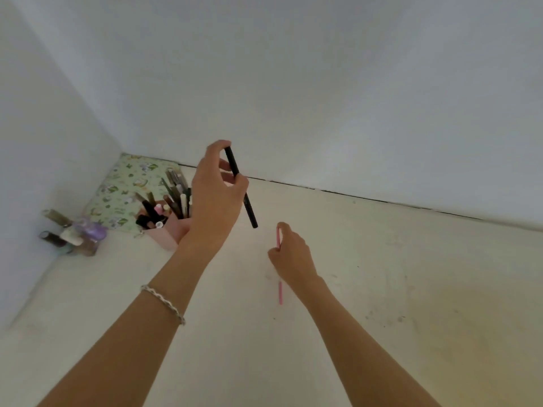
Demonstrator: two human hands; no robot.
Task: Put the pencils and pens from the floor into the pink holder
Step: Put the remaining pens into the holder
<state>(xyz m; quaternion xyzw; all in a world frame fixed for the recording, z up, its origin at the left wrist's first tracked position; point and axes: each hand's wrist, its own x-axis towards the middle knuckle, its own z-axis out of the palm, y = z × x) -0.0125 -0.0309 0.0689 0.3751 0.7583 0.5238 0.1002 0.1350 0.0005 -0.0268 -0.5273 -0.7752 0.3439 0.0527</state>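
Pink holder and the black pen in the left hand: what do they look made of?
Pink holder: likely plastic, with flat, evenly coloured matte walls and crisp corners; blur leaves it open. Black pen: probably plastic, a uniform dull black barrel with no glint, pinched in the left hand. Neither shows wood grain or metal shine.

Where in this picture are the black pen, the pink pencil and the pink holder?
black pen [249, 207]: head view, lower shaft below the fingers.
pink pencil [280, 292]: head view, bare end below the hand.
pink holder [164, 237]: head view, front wall.
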